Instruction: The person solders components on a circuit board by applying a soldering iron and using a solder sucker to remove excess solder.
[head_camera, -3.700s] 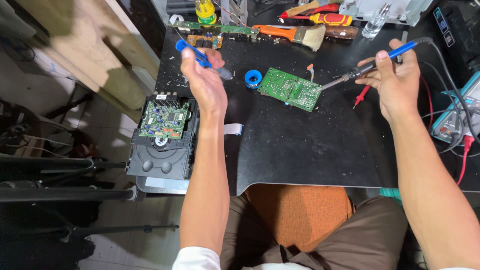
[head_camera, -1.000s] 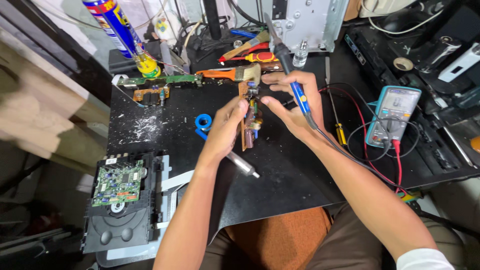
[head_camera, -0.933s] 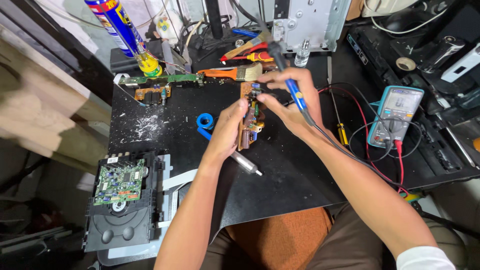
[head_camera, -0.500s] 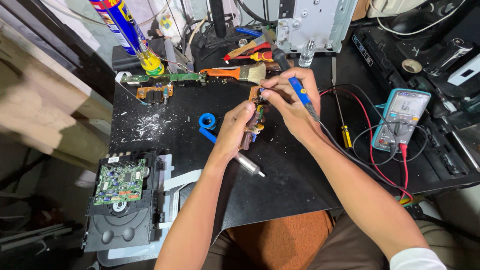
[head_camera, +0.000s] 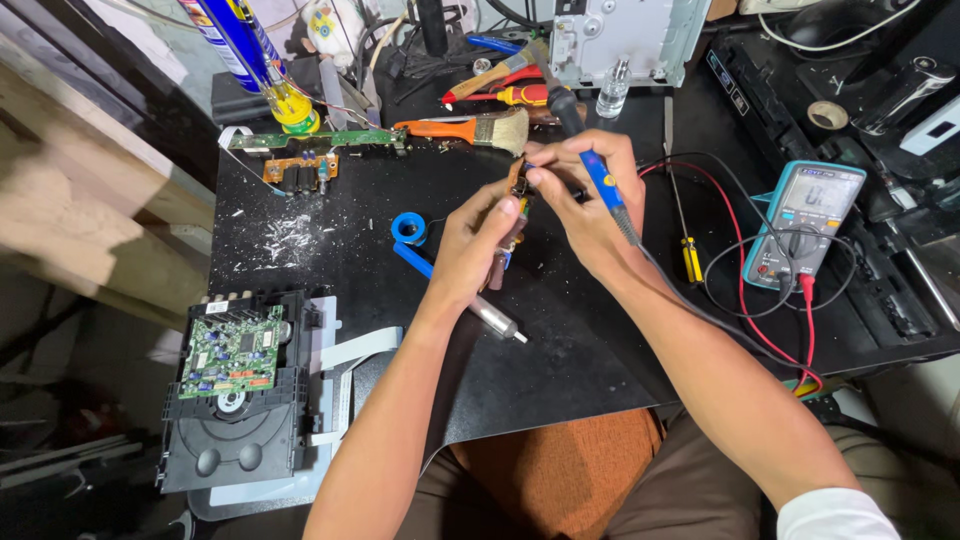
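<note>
Both hands raised off the mat since the first frame, disc drive (head_camera: 235, 400) at far left, blue solder reel (head_camera: 408, 228), left hand (head_camera: 470, 250) gripping small circuit board (head_camera: 513, 215) on edge, right hand (head_camera: 585, 205) fingers pinched on blue soldering iron (head_camera: 600, 185), multimeter (head_camera: 805, 225) at right.

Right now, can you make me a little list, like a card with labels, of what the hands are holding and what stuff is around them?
Left hand: holds a small circuit board on edge, plus a silver-tipped blue tool.
Right hand: grips a blue-handled soldering iron, fingertips at the board.
Surface: black mat, white scraps at its left.
Behind hands: orange-handled brush.
Right side: multimeter, red and black leads.
Left side: opened disc drive, green board on top.
</note>
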